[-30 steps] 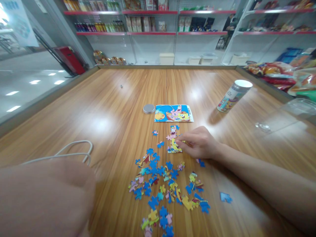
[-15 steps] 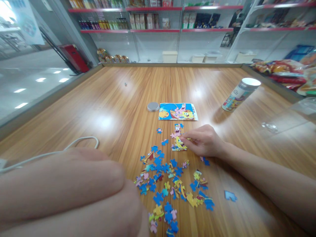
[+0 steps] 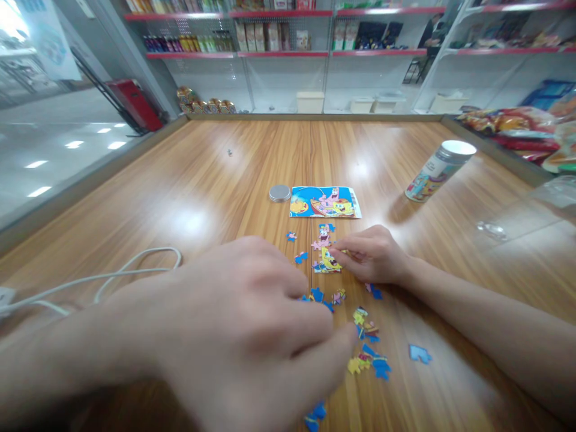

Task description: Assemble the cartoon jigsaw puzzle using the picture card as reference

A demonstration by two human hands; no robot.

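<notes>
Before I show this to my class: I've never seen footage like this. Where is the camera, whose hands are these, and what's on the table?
There is no machine here. A person wears a camera on the head, looking forward and down, so the single picture shows that person's own two bare hands. The large, blurred left hand is close to the lens, fingers down over a scatter of loose jigsaw pieces, hiding many of them. Whether it grips one cannot be seen. The right hand lies farther off, fingertips pinched at the edge of a small joined patch of puzzle. On the wooden table there are also a cartoon picture card, a round metal lid, a labelled tube and a white cable. Shop shelves stand behind.
</notes>
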